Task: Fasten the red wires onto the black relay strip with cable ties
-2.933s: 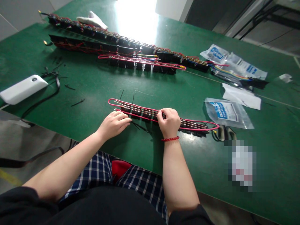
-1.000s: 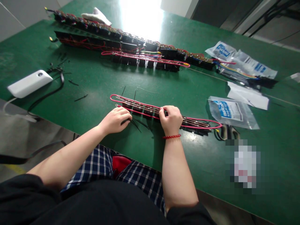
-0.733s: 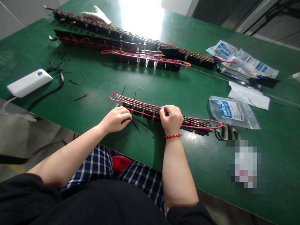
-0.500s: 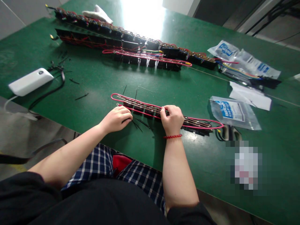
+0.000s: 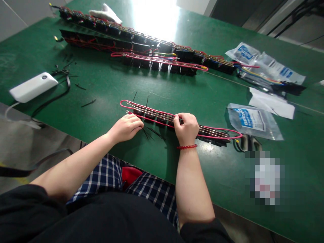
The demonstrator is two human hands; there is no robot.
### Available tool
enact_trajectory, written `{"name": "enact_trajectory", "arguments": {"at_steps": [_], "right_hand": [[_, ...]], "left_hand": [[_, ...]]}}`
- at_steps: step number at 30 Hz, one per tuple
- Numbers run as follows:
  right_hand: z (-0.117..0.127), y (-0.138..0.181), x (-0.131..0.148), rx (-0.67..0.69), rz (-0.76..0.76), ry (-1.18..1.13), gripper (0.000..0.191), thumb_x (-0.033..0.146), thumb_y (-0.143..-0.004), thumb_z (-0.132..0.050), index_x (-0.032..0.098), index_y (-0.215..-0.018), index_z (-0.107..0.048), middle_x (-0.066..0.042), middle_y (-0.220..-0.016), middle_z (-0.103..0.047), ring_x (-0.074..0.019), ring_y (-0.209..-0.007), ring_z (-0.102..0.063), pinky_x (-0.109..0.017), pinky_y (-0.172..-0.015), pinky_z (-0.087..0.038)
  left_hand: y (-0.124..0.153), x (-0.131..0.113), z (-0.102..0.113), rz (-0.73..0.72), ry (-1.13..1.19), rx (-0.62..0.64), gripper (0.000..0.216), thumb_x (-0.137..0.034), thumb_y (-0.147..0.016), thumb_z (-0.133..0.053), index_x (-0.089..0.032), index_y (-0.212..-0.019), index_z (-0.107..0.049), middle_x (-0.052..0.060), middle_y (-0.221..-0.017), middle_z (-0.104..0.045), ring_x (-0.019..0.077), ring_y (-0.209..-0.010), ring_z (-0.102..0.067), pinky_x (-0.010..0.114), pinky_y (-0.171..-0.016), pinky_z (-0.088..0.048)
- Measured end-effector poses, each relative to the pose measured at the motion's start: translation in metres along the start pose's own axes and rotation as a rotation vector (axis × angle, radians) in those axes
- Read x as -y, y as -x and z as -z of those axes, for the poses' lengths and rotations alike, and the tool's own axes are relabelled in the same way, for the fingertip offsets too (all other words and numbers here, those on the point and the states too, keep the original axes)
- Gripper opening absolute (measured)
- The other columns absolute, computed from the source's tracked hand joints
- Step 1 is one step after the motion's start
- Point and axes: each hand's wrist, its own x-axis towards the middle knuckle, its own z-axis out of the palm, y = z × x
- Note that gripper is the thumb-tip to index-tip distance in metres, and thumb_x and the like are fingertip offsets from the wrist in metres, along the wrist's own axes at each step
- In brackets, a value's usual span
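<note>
In the head view, a long black strip point(image 5: 163, 117) with thin bare wires along its top lies slanted on the green table, and a red cable point(image 5: 235, 130) loops around its length. My right hand point(image 5: 186, 127), with a red beaded bracelet at the wrist, is closed over the strip's middle, thumb and fingers gripping strip and cable. At the strip's left end, my left hand point(image 5: 127, 128) has its fingers bent together. Thin black cable ties point(image 5: 148, 132) stick out from beneath its fingertips. Two thin black ties point(image 5: 147, 101) rise from the strip's far side.
Long wired black assemblies point(image 5: 162, 64) run across the back, with a white glove point(image 5: 107, 14) behind. A white power bank-like box point(image 5: 33, 87) and loose ties point(image 5: 88, 103) lie left. Right are plastic bags point(image 5: 253, 122), white paper point(image 5: 270, 103), dark-handled scissors point(image 5: 249, 143) and a blurred item point(image 5: 267, 180).
Both hands keep nearly the same places on and beside the strip. The left fingers have shifted slightly, and the tie seen across them before no longer shows.
</note>
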Motion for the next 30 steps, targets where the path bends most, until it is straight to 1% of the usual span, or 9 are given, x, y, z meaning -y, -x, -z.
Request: {"name": "enact_trajectory", "arguments": {"at_steps": [8,10,14,16,18,20,23,26,30], "right_hand": [[0.001,-0.001,0.002,0.008,-0.013,-0.031,0.022,0.030,-0.092,-0.051,0.022,-0.079,-0.066,-0.006,-0.086,-0.072,-0.0215,-0.085,-0.061,-0.034,-0.081,-0.046],[0.001,0.000,0.002,0.005,-0.018,-0.037,0.022,0.030,-0.092,-0.051,0.022,-0.079,-0.066,-0.006,-0.085,-0.072,-0.0215,-0.086,-0.060,-0.035,-0.081,-0.046],[0.004,-0.001,0.003,-0.047,-0.015,-0.084,0.021,0.029,-0.092,-0.051,0.022,-0.079,-0.065,-0.006,-0.085,-0.071,-0.0212,-0.087,-0.061,-0.037,-0.085,-0.048],[0.007,0.000,0.006,-0.095,0.003,-0.140,0.020,0.029,-0.092,-0.051,0.022,-0.078,-0.063,-0.006,-0.084,-0.070,-0.0212,-0.088,-0.061,-0.038,-0.087,-0.048],[0.010,0.002,0.010,-0.086,0.017,-0.259,0.020,0.030,-0.091,-0.052,0.022,-0.077,-0.063,-0.005,-0.082,-0.069,-0.0205,-0.085,-0.062,-0.038,-0.082,-0.050],[0.010,0.006,0.017,0.016,-0.011,-0.449,0.020,0.033,-0.091,-0.054,0.022,-0.077,-0.063,-0.004,-0.079,-0.068,-0.0183,-0.075,-0.062,-0.034,-0.070,-0.052],[0.006,0.011,0.027,0.252,-0.100,-0.731,0.019,0.038,-0.089,-0.058,0.022,-0.081,-0.065,-0.002,-0.076,-0.067,-0.0146,-0.061,-0.060,-0.030,-0.056,-0.049],[0.001,0.014,0.034,0.438,-0.125,-0.879,0.017,0.039,-0.086,-0.063,0.023,-0.087,-0.067,0.000,-0.075,-0.067,-0.0134,-0.060,-0.060,-0.028,-0.054,-0.049],[-0.005,0.015,0.037,0.585,-0.098,-0.896,0.016,0.038,-0.083,-0.068,0.024,-0.092,-0.067,0.001,-0.077,-0.067,-0.0126,-0.062,-0.060,-0.027,-0.058,-0.050]], "left_hand": [[0.003,0.000,0.000,0.021,0.052,-0.048,0.019,-0.021,-0.095,-0.048,-0.019,-0.094,-0.067,0.005,-0.093,-0.071,0.0193,-0.088,-0.063,0.038,-0.088,-0.051],[0.003,-0.005,-0.001,0.098,0.093,-0.106,0.019,-0.021,-0.095,-0.048,-0.019,-0.094,-0.067,0.005,-0.091,-0.071,0.0186,-0.088,-0.064,0.036,-0.087,-0.052],[-0.001,-0.029,-0.007,0.338,0.265,-0.302,0.014,-0.026,-0.097,-0.052,-0.019,-0.093,-0.064,0.002,-0.089,-0.071,0.0150,-0.084,-0.066,0.029,-0.080,-0.054],[-0.007,-0.042,-0.013,0.350,0.345,-0.308,0.013,-0.027,-0.096,-0.053,-0.020,-0.093,-0.064,0.001,-0.090,-0.071,0.0138,-0.084,-0.067,0.027,-0.079,-0.053],[-0.013,-0.050,-0.019,0.368,0.389,-0.333,0.012,-0.027,-0.096,-0.054,-0.020,-0.092,-0.064,0.000,-0.089,-0.071,0.0133,-0.083,-0.066,0.026,-0.077,-0.053],[-0.017,-0.052,-0.022,0.403,0.430,-0.371,0.012,-0.025,-0.096,-0.053,-0.019,-0.093,-0.063,0.000,-0.088,-0.071,0.0133,-0.083,-0.067,0.026,-0.078,-0.053],[-0.018,-0.049,-0.023,0.427,0.452,-0.390,0.011,-0.025,-0.096,-0.053,-0.019,-0.094,-0.063,0.000,-0.088,-0.070,0.0132,-0.082,-0.066,0.027,-0.079,-0.053],[-0.017,-0.047,-0.023,0.385,0.431,-0.341,0.011,-0.024,-0.095,-0.053,-0.020,-0.093,-0.063,0.000,-0.089,-0.070,0.0135,-0.082,-0.065,0.027,-0.078,-0.053],[-0.017,-0.050,-0.024,0.318,0.397,-0.307,0.012,-0.023,-0.095,-0.052,-0.019,-0.094,-0.064,0.002,-0.090,-0.070,0.0147,-0.086,-0.065,0.029,-0.082,-0.053]]}}
